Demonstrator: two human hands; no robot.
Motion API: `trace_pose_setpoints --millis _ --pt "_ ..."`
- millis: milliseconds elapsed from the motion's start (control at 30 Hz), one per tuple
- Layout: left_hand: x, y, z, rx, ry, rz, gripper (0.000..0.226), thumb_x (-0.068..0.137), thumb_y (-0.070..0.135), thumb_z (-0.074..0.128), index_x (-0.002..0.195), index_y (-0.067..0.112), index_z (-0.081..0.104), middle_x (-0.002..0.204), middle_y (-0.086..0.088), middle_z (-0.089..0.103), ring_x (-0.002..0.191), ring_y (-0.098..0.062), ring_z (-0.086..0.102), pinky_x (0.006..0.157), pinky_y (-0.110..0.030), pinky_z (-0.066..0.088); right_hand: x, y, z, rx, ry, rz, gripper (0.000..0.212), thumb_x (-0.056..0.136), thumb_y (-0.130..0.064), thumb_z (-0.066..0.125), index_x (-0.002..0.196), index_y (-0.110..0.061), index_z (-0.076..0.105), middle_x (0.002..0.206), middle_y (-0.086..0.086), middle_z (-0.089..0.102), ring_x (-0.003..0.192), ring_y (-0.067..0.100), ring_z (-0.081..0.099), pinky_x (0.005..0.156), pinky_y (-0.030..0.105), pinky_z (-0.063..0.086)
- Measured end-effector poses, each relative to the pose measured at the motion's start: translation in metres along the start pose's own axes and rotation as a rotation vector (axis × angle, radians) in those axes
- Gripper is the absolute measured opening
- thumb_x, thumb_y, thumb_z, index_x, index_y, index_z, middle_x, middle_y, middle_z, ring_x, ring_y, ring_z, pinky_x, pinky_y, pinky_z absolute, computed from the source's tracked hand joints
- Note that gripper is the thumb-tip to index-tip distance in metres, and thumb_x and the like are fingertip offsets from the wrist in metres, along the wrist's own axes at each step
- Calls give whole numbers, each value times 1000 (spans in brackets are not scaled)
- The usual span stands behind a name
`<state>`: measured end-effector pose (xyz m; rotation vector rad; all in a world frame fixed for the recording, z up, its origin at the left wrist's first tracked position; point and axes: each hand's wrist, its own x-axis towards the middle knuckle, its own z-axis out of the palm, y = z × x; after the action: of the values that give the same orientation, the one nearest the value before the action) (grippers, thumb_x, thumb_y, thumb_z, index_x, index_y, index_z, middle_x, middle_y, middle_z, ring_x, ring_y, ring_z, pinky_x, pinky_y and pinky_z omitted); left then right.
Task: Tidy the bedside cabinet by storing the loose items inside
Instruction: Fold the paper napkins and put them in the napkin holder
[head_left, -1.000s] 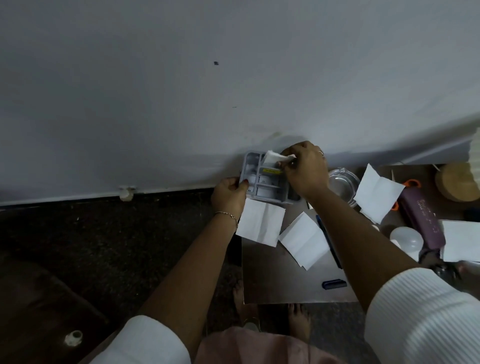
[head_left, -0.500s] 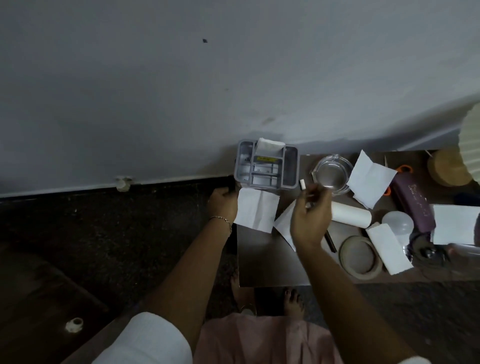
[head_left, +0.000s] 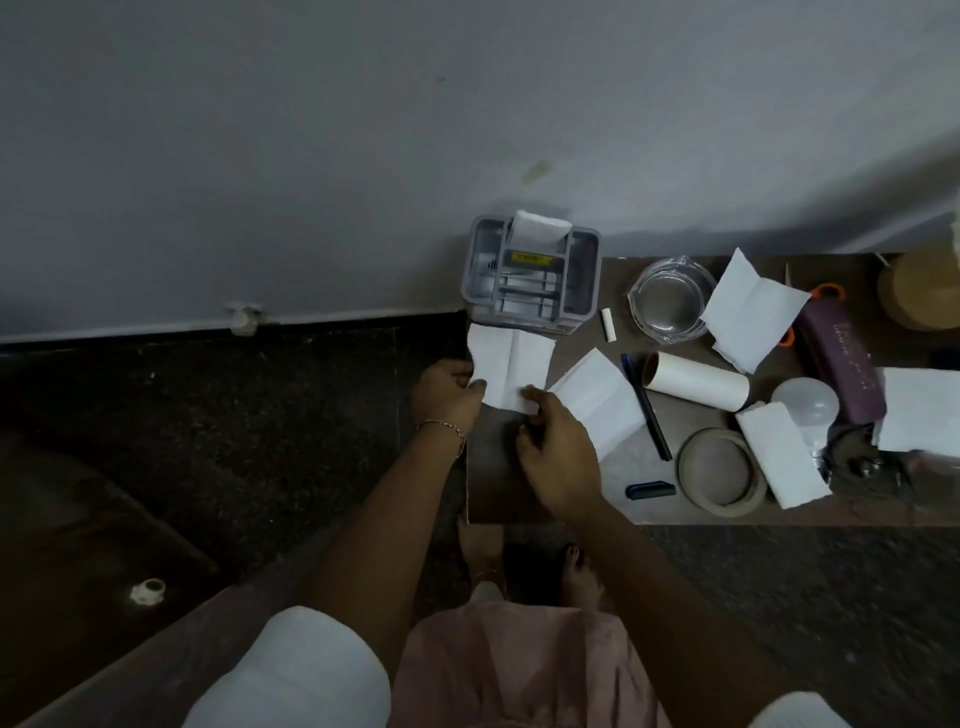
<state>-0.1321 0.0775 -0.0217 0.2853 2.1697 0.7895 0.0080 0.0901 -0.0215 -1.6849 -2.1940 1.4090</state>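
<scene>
White paper (head_left: 511, 371) lay at the worktop's (head_left: 498, 483) left edge, just in front of the grey organiser (head_left: 532, 275) in the far left corner. With curled fingers the left hand (head_left: 447, 400) pinched its left side and the right hand (head_left: 558, 457) its near corner, likely to fold it for a compartment.

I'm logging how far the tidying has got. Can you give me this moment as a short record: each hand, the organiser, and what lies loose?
left hand: pinches left edge of the folded tissue
right hand: pinches its near corner
grey organiser: back-left on the cabinet top, stored tissue upright in rear slot
loose: second tissue, pen, cardboard tube, glass ashtray, bulb, tape ring
</scene>
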Motion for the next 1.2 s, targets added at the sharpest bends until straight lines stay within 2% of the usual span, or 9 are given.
trace_pose_setpoints --millis 100,200,333,467,567,700,800,933,1200 --pt "-11 2 -2 -161 -22 -74 9 81 8 63 87 10 70 93 -12 70 86 -24 62 85 -37 53 -7 -1 -6 56 58 13 41 90 -12 54 130 -19 51 127 0 58 113 17 56 95 29 45" --pt "-29 13 -8 -426 -25 -195 18 82 5 58 70 17 62 80 -5 63 88 -27 60 85 -46 52 -17 -2 -12 306 99 221 35 88 -4 53 123 -12 56 120 2 61 113 19 56 97 26 42" --pt "-66 29 -17 -827 -194 -346 11 90 7 49 85 12 58 91 -8 62 83 -23 61 67 -33 52 -35 -6 -16 546 70 402 28 89 3 50 112 -12 55 107 3 62 106 24 60 96 38 50" --pt "-90 38 -18 -1167 -298 -439 9 90 10 49 90 7 58 91 -9 65 84 -23 64 66 -31 58 -44 -17 -28 981 -26 520 26 94 5 44 116 -3 56 108 19 65 97 29 65 83 31 54" --pt "-103 45 -13 -1241 -343 -452 10 90 10 48 93 6 57 89 -9 66 82 -23 65 71 -32 58 -44 -22 -38 1249 -123 564 31 97 -6 47 127 1 54 118 21 64 109 31 63 97 36 50" --pt "-110 43 -2 -1031 -227 -348 8 91 12 52 93 11 59 91 -8 68 80 -20 66 68 -31 56 -37 -24 -56 1517 -155 566 30 97 -18 46 123 -9 57 110 11 68 96 20 65 91 30 52" --pt "-110 42 3 -796 -105 -218 11 90 8 53 85 16 58 100 -9 63 86 -18 61 64 -25 51 -31 -25 -65 1421 -175 481 27 95 -20 51 119 -12 62 101 6 71 87 14 67 84 28 54" --pt "-108 43 6 -698 -133 -185 15 89 6 53 81 17 60 89 -5 63 77 -14 60 55 -19 51 -24 -27 -69 1212 -125 353 27 91 -7 59 117 -7 64 103 12 72 87 18 69 71 25 56" --pt "-91 50 -2 -415 -159 -9 23 89 6 53 74 20 63 81 0 63 89 -23 60 86 -44 52 5 -36 -97 717 -54 72 36 79 -3 74 113 -2 61 111 13 69 96 18 68 83 31 57"
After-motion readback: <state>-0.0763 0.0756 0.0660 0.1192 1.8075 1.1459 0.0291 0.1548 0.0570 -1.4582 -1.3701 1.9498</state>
